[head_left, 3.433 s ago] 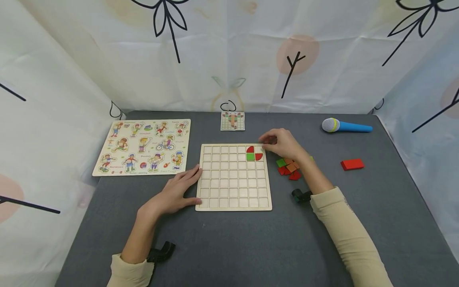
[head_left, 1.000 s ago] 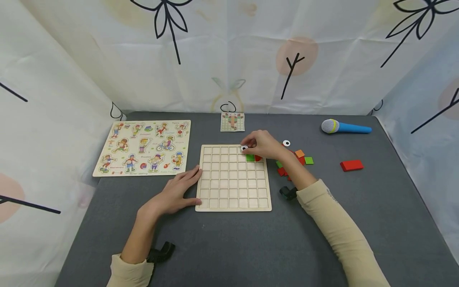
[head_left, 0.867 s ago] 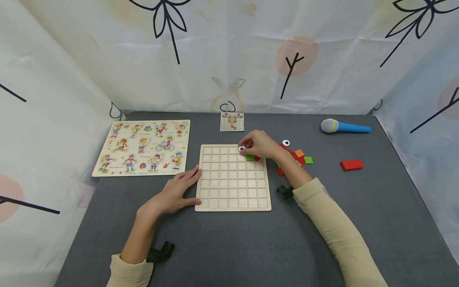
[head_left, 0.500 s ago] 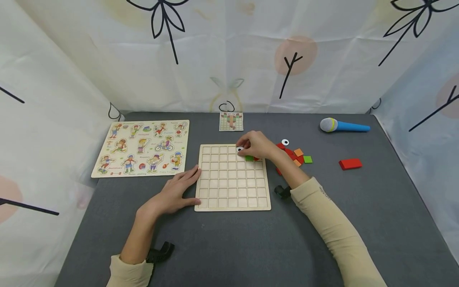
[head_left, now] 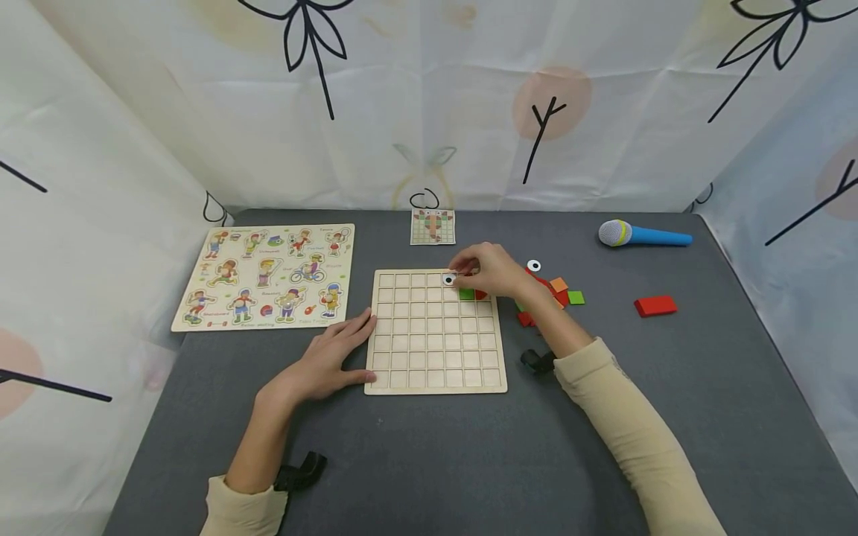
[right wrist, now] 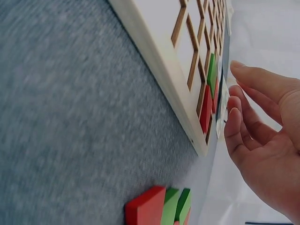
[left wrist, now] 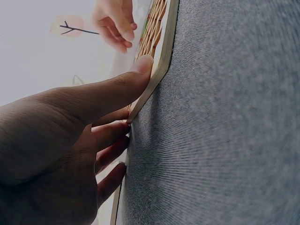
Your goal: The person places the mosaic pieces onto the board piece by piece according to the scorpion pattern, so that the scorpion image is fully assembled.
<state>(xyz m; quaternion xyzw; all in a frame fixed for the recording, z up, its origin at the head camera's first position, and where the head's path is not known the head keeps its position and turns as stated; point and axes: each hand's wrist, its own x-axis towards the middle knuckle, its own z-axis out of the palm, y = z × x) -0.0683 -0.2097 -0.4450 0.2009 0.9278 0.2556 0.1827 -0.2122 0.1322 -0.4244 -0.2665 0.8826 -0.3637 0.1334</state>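
Note:
A square wooden grid board (head_left: 426, 335) lies mid-table. My left hand (head_left: 328, 357) rests along its left side; the left wrist view shows the thumb (left wrist: 136, 77) on the board's edge and the fingers along its side. In the top row sits a round white eye tile (head_left: 448, 280) with a black centre. My right hand (head_left: 492, 269) hovers at the board's upper right, beside that tile, thumb and fingers loosely bent. No piece shows between them in the right wrist view. A green tile (head_left: 466, 295) and a red piece (head_left: 480, 295) sit in cells, partly hidden by this hand.
Loose red, orange and green tiles (head_left: 558, 285) lie right of the board, partly under my right forearm, with another eye tile (head_left: 533, 266). A picture card (head_left: 432, 226) stands behind. Around lie a picture puzzle (head_left: 264, 277), a toy microphone (head_left: 646, 234) and a red block (head_left: 655, 306).
My right hand brought an eye tile onto the board's top row, left of the red and green pieces. It has let go and drawn slightly right. My left hand stays put.

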